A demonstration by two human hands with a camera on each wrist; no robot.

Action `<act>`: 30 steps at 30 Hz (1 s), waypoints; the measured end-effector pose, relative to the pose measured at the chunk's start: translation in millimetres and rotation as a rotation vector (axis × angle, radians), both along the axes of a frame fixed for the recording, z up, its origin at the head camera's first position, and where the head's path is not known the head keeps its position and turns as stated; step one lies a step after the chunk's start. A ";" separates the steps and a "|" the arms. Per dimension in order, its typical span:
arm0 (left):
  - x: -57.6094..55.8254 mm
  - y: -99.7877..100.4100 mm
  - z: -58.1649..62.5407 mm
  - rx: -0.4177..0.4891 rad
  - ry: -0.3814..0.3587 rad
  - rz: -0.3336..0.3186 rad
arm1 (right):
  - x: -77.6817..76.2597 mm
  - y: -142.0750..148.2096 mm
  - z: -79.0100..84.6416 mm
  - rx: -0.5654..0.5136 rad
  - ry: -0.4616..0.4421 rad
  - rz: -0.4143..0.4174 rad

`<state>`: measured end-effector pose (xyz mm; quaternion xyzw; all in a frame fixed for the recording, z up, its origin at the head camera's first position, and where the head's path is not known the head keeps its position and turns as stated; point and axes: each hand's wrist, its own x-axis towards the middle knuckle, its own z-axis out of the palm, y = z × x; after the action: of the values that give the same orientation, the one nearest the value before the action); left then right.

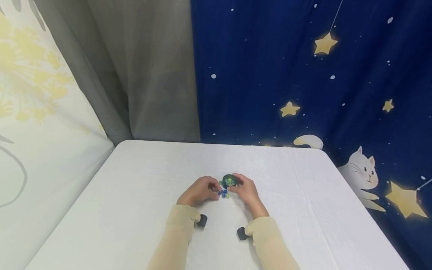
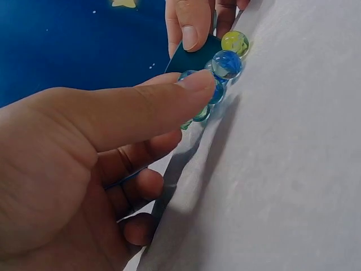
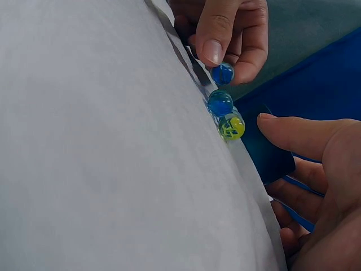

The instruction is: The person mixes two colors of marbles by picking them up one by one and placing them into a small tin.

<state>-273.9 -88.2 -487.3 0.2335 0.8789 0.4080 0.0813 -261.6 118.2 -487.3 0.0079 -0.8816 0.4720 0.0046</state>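
Glass marbles (image 1: 223,194), mostly blue with a yellow-green one, lie clustered on the white table. My left hand (image 1: 202,189) is at their left side. Its thumb and index finger pinch a blue marble (image 3: 222,73), seen best in the right wrist view. My right hand (image 1: 245,188) grips a small dark green cup (image 1: 226,177) from the right, thumb on the near side and fingers behind. The cup's mouth tilts toward me in the head view, showing several marbles inside. In the right wrist view, a yellow-swirled marble (image 3: 232,128) sits right beside the cup.
The white-covered table (image 1: 141,168) spreads out around both hands. Behind it hang a grey curtain (image 1: 162,75) and a blue star-patterned curtain (image 1: 256,75). Black wrist devices (image 1: 201,221) stick out from both sleeves near the tabletop.
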 end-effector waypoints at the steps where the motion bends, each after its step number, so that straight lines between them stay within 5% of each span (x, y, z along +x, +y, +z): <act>1: 0.4 0.1 0.6 0.014 0.001 0.005 | 0.5 0.2 0.2 0.001 -0.001 0.001; 9: 2.3 1.4 5.2 0.103 0.025 0.085 | 1.3 2.5 -1.0 -0.001 -0.011 0.005; 30: 1.2 6.6 11.3 0.149 0.060 0.267 | 1.5 3.6 0.0 0.003 -0.014 0.009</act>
<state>-272.7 -81.6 -476.0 0.1320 0.8713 0.4723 -0.0174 -260.1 121.8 -487.3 0.0086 -0.8823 0.4706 -0.0039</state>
